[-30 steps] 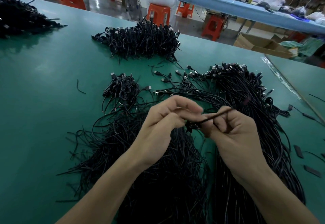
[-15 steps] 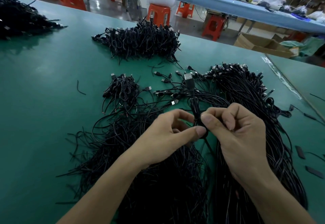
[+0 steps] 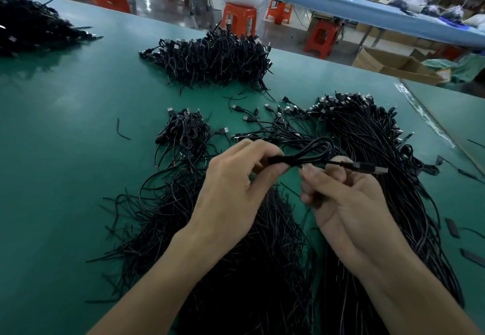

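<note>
Both hands hold one folded black USB cable (image 3: 312, 152) above the green table (image 3: 65, 150). My left hand (image 3: 236, 190) pinches the cable's bundled end between thumb and fingers. My right hand (image 3: 343, 198) pinches it a little to the right, and the USB plug (image 3: 367, 168) sticks out past its fingers to the right. A loop of the cable arches up between the two hands. Under the hands lie big heaps of loose black cables (image 3: 262, 269), unbundled.
A small heap of coiled cables (image 3: 186, 132) lies left of the hands, a large one (image 3: 215, 58) farther back, another (image 3: 31, 32) at far left. A long cable heap (image 3: 372, 135) runs along the right. Orange stools (image 3: 240, 20) and cardboard boxes (image 3: 388, 64) stand beyond the table's edge.
The cable has swung from pointing away, plug up, to lying sideways with the plug at the right. A loop now stands between the hands, which have drawn slightly apart.
</note>
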The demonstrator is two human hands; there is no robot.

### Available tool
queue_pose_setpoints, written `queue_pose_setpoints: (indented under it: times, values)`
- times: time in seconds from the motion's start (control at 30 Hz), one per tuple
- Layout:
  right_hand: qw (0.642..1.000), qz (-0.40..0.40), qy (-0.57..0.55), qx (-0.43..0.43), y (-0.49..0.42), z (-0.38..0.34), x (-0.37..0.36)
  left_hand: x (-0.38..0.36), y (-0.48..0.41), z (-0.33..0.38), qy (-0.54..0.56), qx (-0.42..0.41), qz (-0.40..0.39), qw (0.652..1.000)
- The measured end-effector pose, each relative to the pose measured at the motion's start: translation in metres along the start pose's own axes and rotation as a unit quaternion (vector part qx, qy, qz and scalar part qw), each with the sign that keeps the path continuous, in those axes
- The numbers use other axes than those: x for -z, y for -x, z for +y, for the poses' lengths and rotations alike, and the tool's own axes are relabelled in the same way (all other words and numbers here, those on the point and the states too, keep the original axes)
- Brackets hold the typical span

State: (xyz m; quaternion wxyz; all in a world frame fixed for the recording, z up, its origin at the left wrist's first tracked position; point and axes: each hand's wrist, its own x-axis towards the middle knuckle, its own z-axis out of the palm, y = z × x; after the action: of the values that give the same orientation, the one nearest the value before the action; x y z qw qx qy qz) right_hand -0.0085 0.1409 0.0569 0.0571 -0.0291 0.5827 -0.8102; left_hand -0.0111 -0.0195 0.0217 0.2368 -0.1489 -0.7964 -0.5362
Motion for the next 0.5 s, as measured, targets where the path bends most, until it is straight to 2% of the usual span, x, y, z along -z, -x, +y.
queue_pose_setpoints:
  times: [0.07, 0.17, 0.27, 0.33, 0.4, 0.47, 0.5]
  values:
    - [0.998, -0.03, -0.038, -0.03, -0.006, -0.001, 0.0, 0.003, -0.002, -0.001, 0.034, 0.024, 0.002, 0.999]
    - [0.999, -0.023, 0.002, -0.025, -0.019, 0.005, 0.01, 0.01, -0.006, -0.015, 0.061, 0.11, 0.033, 0.991]
    - [0.995, 0.041, 0.083, -0.038, -0.031, 0.022, 0.034, 0.022, -0.013, -0.038, 0.068, 0.192, 0.11, 0.973]
    - [0.973, 0.074, 0.208, -0.068, -0.036, 0.038, 0.052, 0.031, -0.016, -0.057, 0.041, 0.225, 0.166, 0.959]
    - [0.906, 0.08, 0.411, -0.065, -0.04, 0.052, 0.07, 0.041, -0.017, -0.074, 0.024, 0.245, 0.213, 0.946]
    - [0.805, 0.048, 0.59, -0.032, -0.043, 0.061, 0.081, 0.048, -0.016, -0.091, 0.026, 0.267, 0.243, 0.932]
    - [0.764, 0.033, 0.644, -0.019, -0.045, 0.064, 0.085, 0.05, -0.015, -0.097, 0.033, 0.281, 0.249, 0.926]
